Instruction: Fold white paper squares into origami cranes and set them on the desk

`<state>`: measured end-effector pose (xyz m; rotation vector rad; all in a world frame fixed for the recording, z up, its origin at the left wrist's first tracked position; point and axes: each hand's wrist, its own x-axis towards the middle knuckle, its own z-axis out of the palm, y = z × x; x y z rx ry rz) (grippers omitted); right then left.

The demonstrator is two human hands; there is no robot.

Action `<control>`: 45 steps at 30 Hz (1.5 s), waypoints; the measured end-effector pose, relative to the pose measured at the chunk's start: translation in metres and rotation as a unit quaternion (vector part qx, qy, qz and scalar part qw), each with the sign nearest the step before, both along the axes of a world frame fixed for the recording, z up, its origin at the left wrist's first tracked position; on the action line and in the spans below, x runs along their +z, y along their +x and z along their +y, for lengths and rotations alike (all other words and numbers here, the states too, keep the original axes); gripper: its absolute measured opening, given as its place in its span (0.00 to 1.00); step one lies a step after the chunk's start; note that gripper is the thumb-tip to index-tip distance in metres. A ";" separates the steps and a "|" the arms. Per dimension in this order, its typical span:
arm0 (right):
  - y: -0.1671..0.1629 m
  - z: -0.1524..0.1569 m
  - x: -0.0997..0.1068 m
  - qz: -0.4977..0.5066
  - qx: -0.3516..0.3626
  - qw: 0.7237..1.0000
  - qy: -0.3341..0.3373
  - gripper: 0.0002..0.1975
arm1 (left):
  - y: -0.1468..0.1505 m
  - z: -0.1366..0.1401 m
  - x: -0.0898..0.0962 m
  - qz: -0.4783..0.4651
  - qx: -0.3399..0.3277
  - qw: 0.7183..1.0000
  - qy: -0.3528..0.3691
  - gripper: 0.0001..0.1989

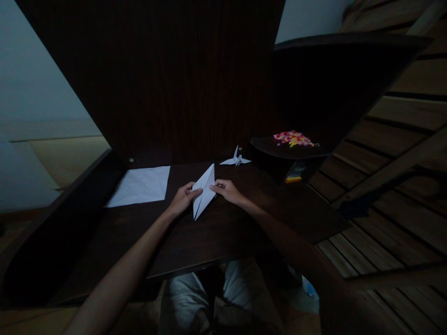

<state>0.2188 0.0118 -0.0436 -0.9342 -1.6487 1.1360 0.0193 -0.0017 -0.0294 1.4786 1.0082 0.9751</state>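
Observation:
Between my two hands is a white folded paper [205, 188], a long diamond with a slit or crease down its middle, tilted with its upper tip to the right. My left hand [184, 197] pinches its left edge, thumb on the front face. On the right edge, my right hand [226, 190] pinches it with the thumb on top and the fingers partly hidden behind. A finished white paper crane [237, 160] stands just beyond, near the back panel. Flat on the left of the desk lies white square paper [141, 185].
The dark wooden desk [209, 246] has a tall back panel [174, 83]. On a small shelf [268, 146] at right sits a pile of pink and yellow small pieces [293, 138]. A yellow-orange item [293, 178] is below it. Wooden slats [401, 186] stand at far right.

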 end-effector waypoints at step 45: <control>0.004 -0.004 -0.006 -0.392 -0.068 0.895 0.201 0.11 | -0.007 0.010 -0.017 0.387 0.008 0.881 0.271 0.17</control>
